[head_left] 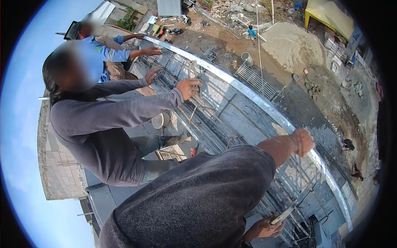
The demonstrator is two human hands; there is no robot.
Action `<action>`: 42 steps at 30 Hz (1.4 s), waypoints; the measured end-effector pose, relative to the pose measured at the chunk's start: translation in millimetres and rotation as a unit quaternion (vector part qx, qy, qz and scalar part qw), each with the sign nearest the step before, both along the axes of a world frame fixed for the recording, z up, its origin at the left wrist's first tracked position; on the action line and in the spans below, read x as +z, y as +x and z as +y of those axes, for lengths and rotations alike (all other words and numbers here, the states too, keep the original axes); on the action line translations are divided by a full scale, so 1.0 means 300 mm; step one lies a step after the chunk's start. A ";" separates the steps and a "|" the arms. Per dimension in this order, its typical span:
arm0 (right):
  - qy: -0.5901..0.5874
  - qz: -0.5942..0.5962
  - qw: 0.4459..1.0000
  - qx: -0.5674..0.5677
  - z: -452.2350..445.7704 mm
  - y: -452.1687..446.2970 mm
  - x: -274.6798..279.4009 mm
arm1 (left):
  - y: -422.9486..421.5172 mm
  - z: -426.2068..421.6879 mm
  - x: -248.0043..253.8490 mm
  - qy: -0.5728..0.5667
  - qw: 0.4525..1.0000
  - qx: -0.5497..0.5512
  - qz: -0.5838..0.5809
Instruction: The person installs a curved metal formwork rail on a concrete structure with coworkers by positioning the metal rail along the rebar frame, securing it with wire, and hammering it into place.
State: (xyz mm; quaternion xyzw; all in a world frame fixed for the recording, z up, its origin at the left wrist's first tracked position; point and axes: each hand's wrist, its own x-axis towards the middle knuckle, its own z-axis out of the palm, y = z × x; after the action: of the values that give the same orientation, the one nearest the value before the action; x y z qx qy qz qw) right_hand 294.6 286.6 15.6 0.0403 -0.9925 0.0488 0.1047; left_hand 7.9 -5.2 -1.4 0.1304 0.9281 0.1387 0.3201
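dark grey shirt, pale-flecked | left sleeve short | right cuff seemingly dark | bare hands

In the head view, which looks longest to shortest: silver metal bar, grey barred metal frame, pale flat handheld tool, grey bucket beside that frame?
1. Silver metal bar
2. Grey barred frame
3. Pale flat tool
4. Grey bucket
Nearness enlarges the tool; true order may differ.
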 end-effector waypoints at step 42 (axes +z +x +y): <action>0.007 0.009 1.000 -0.004 -0.044 -0.017 0.048 | -0.001 0.000 -0.037 0.036 0.999 0.008 0.006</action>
State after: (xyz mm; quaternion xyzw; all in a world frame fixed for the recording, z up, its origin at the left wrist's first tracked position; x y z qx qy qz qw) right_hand 289.6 273.5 30.1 0.0369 -0.9921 0.0410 0.1131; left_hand 7.7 -5.2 -12.6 0.1350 0.9255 0.1737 0.3084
